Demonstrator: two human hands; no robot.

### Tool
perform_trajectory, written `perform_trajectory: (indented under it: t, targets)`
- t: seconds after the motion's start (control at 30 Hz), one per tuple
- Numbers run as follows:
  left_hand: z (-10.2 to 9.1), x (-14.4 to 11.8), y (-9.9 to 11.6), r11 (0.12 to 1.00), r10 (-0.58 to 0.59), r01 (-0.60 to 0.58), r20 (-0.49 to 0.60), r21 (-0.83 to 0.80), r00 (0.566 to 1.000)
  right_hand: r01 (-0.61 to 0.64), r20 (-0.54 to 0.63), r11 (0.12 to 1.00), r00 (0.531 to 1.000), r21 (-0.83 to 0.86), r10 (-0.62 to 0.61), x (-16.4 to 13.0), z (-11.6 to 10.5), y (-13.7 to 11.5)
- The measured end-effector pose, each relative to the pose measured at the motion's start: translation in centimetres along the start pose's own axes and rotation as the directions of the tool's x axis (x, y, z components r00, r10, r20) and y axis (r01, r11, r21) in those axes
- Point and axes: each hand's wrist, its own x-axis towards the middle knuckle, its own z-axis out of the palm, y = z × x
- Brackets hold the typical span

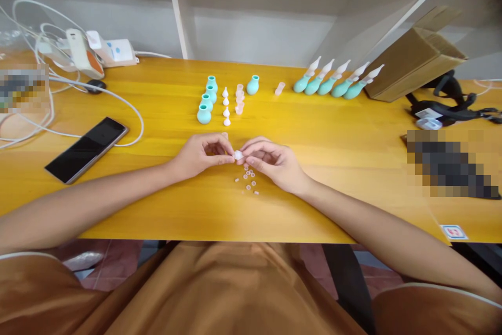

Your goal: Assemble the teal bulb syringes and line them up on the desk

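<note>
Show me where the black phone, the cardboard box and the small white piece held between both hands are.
black phone (87, 149), head view, middle of its screen.
cardboard box (408, 66), head view, its side wall.
small white piece (237, 155), head view, its visible middle.

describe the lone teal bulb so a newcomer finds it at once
On the yellow table, look behind the hands to the column of four teal bulbs. Right of it, past the white tips and pink caps, stands the lone bulb, apart from the column.
</note>
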Motion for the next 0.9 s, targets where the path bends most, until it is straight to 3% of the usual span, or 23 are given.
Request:
perform_trajectory:
  t: [0.2, 0.6, 0.9]
  targets:
    - [-0.23, 0.18, -0.10, 0.997, -0.037, 0.042, 0.072, -0.066, 0.997, 0.011, 0.031, 1.000, 0.999, 0.006, -0.011, 0.02, 0.07, -0.08]
    - [-0.37, 0.26, 0.46, 0.994, -0.104, 0.106, 0.197, -0.003, 0.975, 0.034, 0.068, 0.999, 0.997, -0.015, -0.033, -0.17, 0.52, 0.29]
    - [-0.77, 0.37, 0.39, 0.991, -0.132, 0.117, 0.270, 0.070, 0.954, 0.130, 0.129, 0.978, 0.986, -0.165, -0.110, -0.31, 0.47, -0.08]
